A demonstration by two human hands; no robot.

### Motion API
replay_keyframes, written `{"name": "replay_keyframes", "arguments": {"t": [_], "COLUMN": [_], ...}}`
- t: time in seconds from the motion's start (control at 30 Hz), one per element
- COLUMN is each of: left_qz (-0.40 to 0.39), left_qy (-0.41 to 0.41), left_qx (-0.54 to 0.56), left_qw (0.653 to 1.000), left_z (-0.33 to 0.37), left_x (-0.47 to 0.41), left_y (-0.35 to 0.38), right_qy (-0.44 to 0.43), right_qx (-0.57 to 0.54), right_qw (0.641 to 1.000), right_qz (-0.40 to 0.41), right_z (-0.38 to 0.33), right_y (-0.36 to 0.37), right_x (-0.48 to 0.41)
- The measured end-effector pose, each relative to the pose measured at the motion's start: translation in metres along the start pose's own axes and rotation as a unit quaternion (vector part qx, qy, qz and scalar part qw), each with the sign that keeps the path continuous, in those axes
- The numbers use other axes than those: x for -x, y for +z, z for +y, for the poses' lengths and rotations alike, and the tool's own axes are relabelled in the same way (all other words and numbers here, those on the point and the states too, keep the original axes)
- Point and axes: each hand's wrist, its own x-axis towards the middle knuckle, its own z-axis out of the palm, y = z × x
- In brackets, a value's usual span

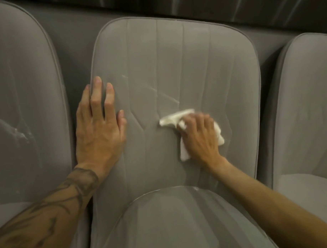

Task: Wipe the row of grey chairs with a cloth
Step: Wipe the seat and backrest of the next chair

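**Middle chair backrest, cloth on fabric**

Right hand [198, 135] has fingers curled round the white cloth [174, 119], pressing it on the backrest of the middle grey chair [184, 58], near centre. Left hand [99, 126] lies flat, fingers straight, on that backrest's left edge. Pale streaks [163, 92] just above the cloth. Left chair [24, 82] and right chair [304, 100] flank it, each apart.

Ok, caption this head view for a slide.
Right hand wipes the middle chair back with a white cloth; left hand rests flat on it.
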Motion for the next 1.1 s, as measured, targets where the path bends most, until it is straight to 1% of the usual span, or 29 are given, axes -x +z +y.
{"name": "replay_keyframes", "arguments": {"t": [0.03, 0.07, 0.1, 0.13, 0.17, 0.2, 0.27, 0.3, 0.37, 0.4, 0.43, 0.47, 0.5, 0.57, 0.6, 0.63, 0.67, 0.7, 0.77, 0.83, 0.9, 0.93, 0.97, 1.03, 1.07, 1.1], "left_qz": [-0.002, -0.004, -0.006, -0.007, -0.009, -0.009, -0.006, -0.004, -0.001, -0.001, -0.001, -0.001, 0.000, 0.000, -0.002, -0.003, -0.004, -0.004, -0.004, -0.003, -0.004, -0.005, -0.006, -0.007, -0.010, -0.012], "left_qy": [-0.001, -0.002, -0.003, -0.005, -0.005, -0.004, -0.002, -0.001, 0.001, 0.001, 0.002, 0.002, 0.001, 0.000, -0.001, -0.002, -0.003, -0.002, -0.003, -0.002, -0.003, -0.002, -0.002, -0.004, -0.005, -0.006], "left_qx": [0.001, 0.002, 0.003, 0.004, 0.004, 0.003, 0.000, -0.001, 0.000, 0.001, 0.001, 0.002, 0.003, 0.003, 0.004, 0.005, 0.005, 0.004, 0.003, 0.004, 0.004, 0.007, 0.009, 0.009, 0.009, 0.008], "left_qw": [1.000, 1.000, 1.000, 1.000, 1.000, 1.000, 1.000, 1.000, 1.000, 1.000, 1.000, 1.000, 1.000, 1.000, 1.000, 1.000, 1.000, 1.000, 1.000, 1.000, 1.000, 1.000, 1.000, 1.000, 1.000, 1.000], "left_z": [0.000, 0.001, 0.001, 0.001, 0.001, 0.001, 0.002, 0.002, 0.001, 0.001, 0.001, 0.000, 0.000, 0.001, 0.001, 0.001, 0.001, 0.001, 0.001, 0.001, 0.000, 0.000, 0.000, -0.001, 0.000, 0.000], "left_x": [0.000, -0.001, -0.001, -0.002, -0.001, -0.001, 0.000, 0.000, 0.000, 0.000, 0.000, 0.001, 0.001, 0.000, 0.000, 0.000, 0.000, 0.000, 0.001, 0.001, 0.001, 0.001, 0.001, 0.000, 0.001, 0.001], "left_y": [0.000, -0.001, -0.001, -0.001, -0.002, -0.002, -0.002, -0.001, 0.000, 0.000, 0.001, 0.001, 0.001, 0.001, 0.000, 0.000, -0.001, -0.001, 0.000, 0.001, 0.002, 0.002, 0.002, 0.001, 0.000, 0.000], "right_qy": [-0.058, -0.124, -0.178, -0.205, -0.200, -0.174, -0.088, -0.035, 0.073, 0.116, 0.136, 0.130, 0.103, 0.007, -0.041, -0.081, -0.101, -0.101, -0.070, 0.013, 0.094, 0.112, 0.103, 0.024, -0.021, -0.052], "right_qx": [-0.005, -0.003, 0.011, 0.025, 0.031, 0.035, 0.043, 0.047, 0.052, 0.055, 0.053, 0.047, 0.037, 0.011, 0.003, 0.001, -0.001, 0.001, 0.020, 0.036, 0.027, 0.020, 0.010, -0.008, -0.010, -0.012], "right_qw": [0.997, 0.986, 0.973, 0.965, 0.966, 0.974, 0.994, 0.998, 0.991, 0.984, 0.980, 0.981, 0.987, 1.000, 0.999, 0.995, 0.993, 0.994, 0.997, 0.993, 0.984, 0.982, 0.986, 0.998, 1.000, 0.998], "right_qz": [-0.054, -0.110, -0.147, -0.164, -0.163, -0.141, -0.037, 0.020, 0.100, 0.125, 0.137, 0.135, 0.116, 0.023, -0.023, -0.050, -0.059, -0.044, 0.038, 0.111, 0.150, 0.151, 0.133, 0.054, 0.011, -0.015], "right_z": [-0.004, -0.006, -0.006, -0.003, 0.000, 0.003, 0.010, 0.016, 0.026, 0.026, 0.023, 0.018, 0.009, -0.005, -0.008, -0.006, 0.001, 0.007, 0.015, 0.021, 0.015, 0.008, -0.001, -0.018, -0.022, -0.020], "right_y": [-0.002, -0.007, -0.011, -0.013, -0.016, -0.016, -0.014, -0.014, -0.017, -0.017, -0.014, -0.011, -0.008, -0.007, -0.009, -0.010, -0.013, -0.015, -0.012, -0.014, -0.011, -0.009, -0.008, -0.009, -0.013, -0.015], "right_x": [0.026, 0.050, 0.065, 0.069, 0.060, 0.040, -0.022, -0.060, -0.131, -0.148, -0.150, -0.138, -0.115, -0.055, -0.032, -0.021, -0.026, -0.043, -0.095, -0.156, -0.179, -0.170, -0.150, -0.094, -0.070, -0.061]}}
